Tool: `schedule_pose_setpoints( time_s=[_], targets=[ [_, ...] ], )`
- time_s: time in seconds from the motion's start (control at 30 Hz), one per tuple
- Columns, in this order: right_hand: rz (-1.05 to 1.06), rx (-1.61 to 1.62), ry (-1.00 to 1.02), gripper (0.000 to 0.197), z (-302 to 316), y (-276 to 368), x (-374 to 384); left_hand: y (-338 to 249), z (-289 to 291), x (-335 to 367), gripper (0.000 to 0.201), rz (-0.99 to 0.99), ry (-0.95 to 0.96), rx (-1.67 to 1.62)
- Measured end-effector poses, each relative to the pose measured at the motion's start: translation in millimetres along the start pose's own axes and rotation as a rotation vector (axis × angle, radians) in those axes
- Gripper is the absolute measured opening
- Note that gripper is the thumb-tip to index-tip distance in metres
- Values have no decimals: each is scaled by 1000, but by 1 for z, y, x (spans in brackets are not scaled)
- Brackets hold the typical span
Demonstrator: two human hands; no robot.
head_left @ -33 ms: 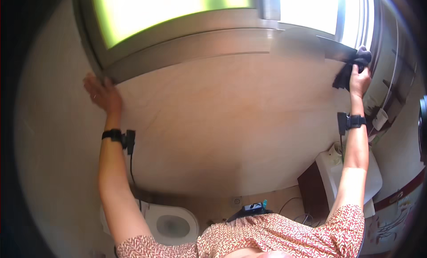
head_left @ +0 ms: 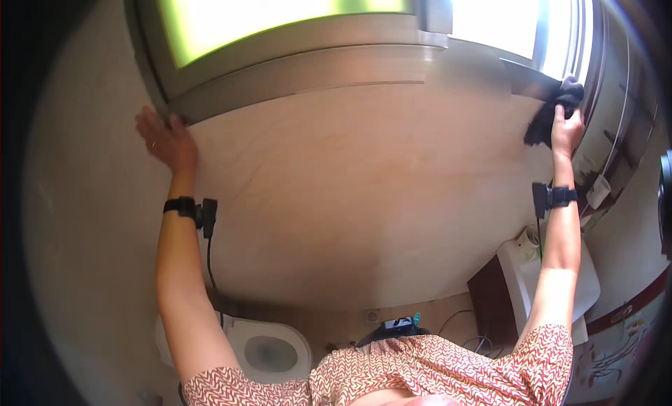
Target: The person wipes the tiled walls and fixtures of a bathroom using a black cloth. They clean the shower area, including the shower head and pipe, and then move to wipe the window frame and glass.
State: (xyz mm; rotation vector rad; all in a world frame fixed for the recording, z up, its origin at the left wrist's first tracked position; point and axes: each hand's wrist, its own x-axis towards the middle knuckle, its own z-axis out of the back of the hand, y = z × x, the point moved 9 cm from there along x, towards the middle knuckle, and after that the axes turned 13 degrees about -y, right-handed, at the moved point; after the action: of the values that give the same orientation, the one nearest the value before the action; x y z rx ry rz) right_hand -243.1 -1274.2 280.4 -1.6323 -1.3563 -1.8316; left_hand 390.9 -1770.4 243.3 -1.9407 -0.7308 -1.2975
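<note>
My left hand [head_left: 166,143] rests with its fingers apart at the lower left corner of the window frame [head_left: 280,75], against the pale wall [head_left: 336,189]. Nothing shows in it. On the far right, my right hand [head_left: 567,133] is closed round a dark cloth [head_left: 542,126], which is bunched up at the frame's lower right corner and hangs down a little below it. Both arms are raised and stretched wide. A black strap with a small device [head_left: 206,217] sits on my left wrist, and a similar device [head_left: 540,199] on my right.
Below on the left stands a white toilet [head_left: 294,343]. A white basin [head_left: 586,271] on a dark red cabinet [head_left: 486,287] is at the lower right, with a cup-like container [head_left: 526,239] on it. Thin cables [head_left: 483,346] lie on the floor near a drain [head_left: 372,316].
The view has shifted slightly, so the window frame and my left hand appear a little further right. The right hand keeps hold of the cloth in nearly the same spot.
</note>
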Motion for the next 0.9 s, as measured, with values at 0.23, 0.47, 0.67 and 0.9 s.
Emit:
schedule_pose_setpoints(
  time_s=[0.23, 0.47, 0.67, 0.9],
  targets=[
    [241, 657, -74, 33, 54, 207, -6, -18, 26, 31, 67, 69, 87, 23],
    [60, 1155, 309, 33, 33, 343, 7, -49, 35, 48, 65, 35, 76, -51],
    [242, 998, 211, 36, 29, 367, 4, -30, 31, 41, 71, 55, 63, -69],
    [459, 572, -296, 40, 16, 363, 131, -30, 19, 26, 67, 67, 58, -82]
  ],
)
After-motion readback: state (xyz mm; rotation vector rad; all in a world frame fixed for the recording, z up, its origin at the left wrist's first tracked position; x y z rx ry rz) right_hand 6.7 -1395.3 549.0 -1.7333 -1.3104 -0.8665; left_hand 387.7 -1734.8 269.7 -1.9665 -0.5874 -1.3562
